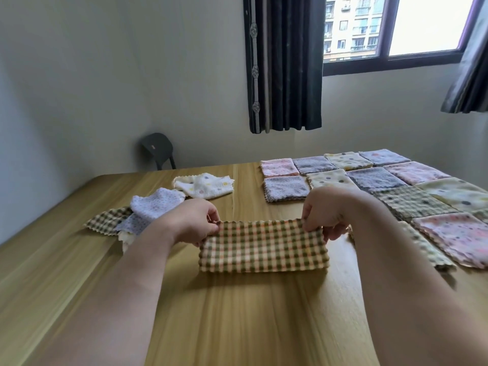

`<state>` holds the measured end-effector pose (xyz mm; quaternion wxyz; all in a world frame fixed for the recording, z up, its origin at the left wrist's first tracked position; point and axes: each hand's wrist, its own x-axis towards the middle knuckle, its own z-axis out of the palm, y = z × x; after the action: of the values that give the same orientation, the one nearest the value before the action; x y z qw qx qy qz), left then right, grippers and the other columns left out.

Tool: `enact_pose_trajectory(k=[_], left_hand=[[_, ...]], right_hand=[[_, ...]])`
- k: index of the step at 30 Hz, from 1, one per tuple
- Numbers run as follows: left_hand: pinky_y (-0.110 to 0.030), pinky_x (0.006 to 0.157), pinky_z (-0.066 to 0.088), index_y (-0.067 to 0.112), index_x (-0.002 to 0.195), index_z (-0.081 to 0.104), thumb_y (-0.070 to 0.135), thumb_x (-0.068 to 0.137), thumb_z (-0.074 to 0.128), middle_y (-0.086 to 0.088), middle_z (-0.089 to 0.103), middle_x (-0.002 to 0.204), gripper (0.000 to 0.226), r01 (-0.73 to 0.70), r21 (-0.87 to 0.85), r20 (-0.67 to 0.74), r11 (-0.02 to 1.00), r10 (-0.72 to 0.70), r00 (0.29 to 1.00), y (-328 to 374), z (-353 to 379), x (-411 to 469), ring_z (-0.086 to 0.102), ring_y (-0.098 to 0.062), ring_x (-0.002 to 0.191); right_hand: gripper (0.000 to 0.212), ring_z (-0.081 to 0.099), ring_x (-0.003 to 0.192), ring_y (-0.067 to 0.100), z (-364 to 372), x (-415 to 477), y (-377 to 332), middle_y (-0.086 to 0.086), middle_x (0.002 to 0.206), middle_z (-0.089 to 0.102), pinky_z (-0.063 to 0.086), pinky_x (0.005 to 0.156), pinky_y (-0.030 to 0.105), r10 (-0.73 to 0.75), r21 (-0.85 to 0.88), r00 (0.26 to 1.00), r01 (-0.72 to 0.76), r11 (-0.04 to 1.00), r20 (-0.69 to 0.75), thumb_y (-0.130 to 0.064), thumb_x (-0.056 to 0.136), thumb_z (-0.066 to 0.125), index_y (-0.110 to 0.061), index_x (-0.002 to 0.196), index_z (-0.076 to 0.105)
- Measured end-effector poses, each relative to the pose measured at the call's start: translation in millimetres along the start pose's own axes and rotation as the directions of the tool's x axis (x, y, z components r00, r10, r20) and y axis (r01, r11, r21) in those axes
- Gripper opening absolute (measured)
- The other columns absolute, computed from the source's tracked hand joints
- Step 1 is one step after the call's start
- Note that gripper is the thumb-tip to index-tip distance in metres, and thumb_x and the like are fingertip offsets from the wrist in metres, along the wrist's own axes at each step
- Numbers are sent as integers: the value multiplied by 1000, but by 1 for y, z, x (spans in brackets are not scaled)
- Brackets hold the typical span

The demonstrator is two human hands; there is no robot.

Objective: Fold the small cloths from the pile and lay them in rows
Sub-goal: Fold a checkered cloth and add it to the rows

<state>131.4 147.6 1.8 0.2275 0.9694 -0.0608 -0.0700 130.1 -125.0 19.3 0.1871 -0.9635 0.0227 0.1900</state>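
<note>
Surface: a light wooden table with streaked grain (237,326) fills the lower view, and its far edge runs close to the wall.
Cloth in hand: a green, cream and orange checked cloth with zigzag edges (264,249), doubled into a long strip, hangs at the middle of the table in front of the person. Whether its lower fold touches the wood I cannot tell.
Left hand: the left hand (194,223) has its fingers and thumb curled, pinching the strip's upper left corner.
Right hand: the right hand (327,210) pinches the upper right corner the same way, fingers bent.
Pile: a loose heap of unfolded cloths (148,210), checked and dotted, lies on the left, with a rumpled white dotted cloth (204,184) just behind it.
Rows: folded square cloths (369,178) in pink, grey, cream and check lie edge to edge in rows on the right.
Room: pale plain walls (132,75). A dark striped curtain (285,62) hangs beside a dark-framed window (396,59), which shows an apartment block (353,25). A dark plastic chair (157,149) stands behind the table's far edge.
</note>
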Motion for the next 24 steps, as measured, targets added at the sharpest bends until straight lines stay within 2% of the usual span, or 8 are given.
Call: enact_pose_trajectory(k=[3,6,8,12,14,19,22,24], left_hand=[[-20,67,50,26,87,68,19,96,65,7,69,94,11,-16,116,-121,993,30,992,-7,12,10,64,-6,85],[-31,82,55,29,92,68,21,96,63,9,65,93,10,-1,160,-205,987,35,978,-11,26,17,61,-8,95],[-32,85,51,26,106,69,21,96,62,8,60,94,13,2,182,-230,983,41,972,-11,35,19,57,-15,111],[-40,107,42,22,140,56,29,100,58,-1,51,140,41,46,273,-180,961,4,984,-12,45,23,36,-25,141],[-40,111,40,23,139,58,28,100,57,0,49,143,39,40,275,-168,961,7,986,-14,47,26,40,-23,137],[-35,92,53,24,104,65,12,93,56,3,58,114,18,3,181,-207,984,35,978,-15,47,25,56,-15,104],[-29,83,47,23,97,61,5,90,56,3,64,100,20,-2,72,-229,997,19,973,-15,46,23,54,-13,99],[-27,80,48,22,96,60,0,87,58,5,62,93,23,-21,-42,-262,999,9,965,-15,44,22,54,-11,94]], right_hand=[[23,63,51,15,5,7,1,9,82,76,50,43,20,36,-35,995,-39,999,-93,-22,98,64,-2,108,71],[25,74,70,19,13,19,3,8,92,77,59,59,29,20,-64,992,-27,998,-121,-18,98,61,-2,116,69],[27,71,71,19,18,27,4,7,94,74,59,57,28,-9,-76,987,-3,997,-162,-15,95,63,-5,120,66],[37,67,103,25,30,38,3,12,127,64,56,81,30,11,-212,990,-40,976,-138,-11,99,52,-5,134,60],[33,66,96,24,31,45,5,10,123,67,57,81,30,2,-228,990,-35,973,-142,-11,96,54,-8,127,66],[24,68,99,22,31,52,9,8,112,70,60,82,32,-15,-153,979,-17,988,-205,-12,92,63,-9,114,71],[14,64,81,20,29,44,12,9,102,71,53,62,27,-56,17,968,62,998,-243,-11,87,73,-10,101,72],[20,60,74,18,27,39,12,5,96,66,50,56,25,-61,137,965,98,986,-254,-9,83,77,-17,98,67]])
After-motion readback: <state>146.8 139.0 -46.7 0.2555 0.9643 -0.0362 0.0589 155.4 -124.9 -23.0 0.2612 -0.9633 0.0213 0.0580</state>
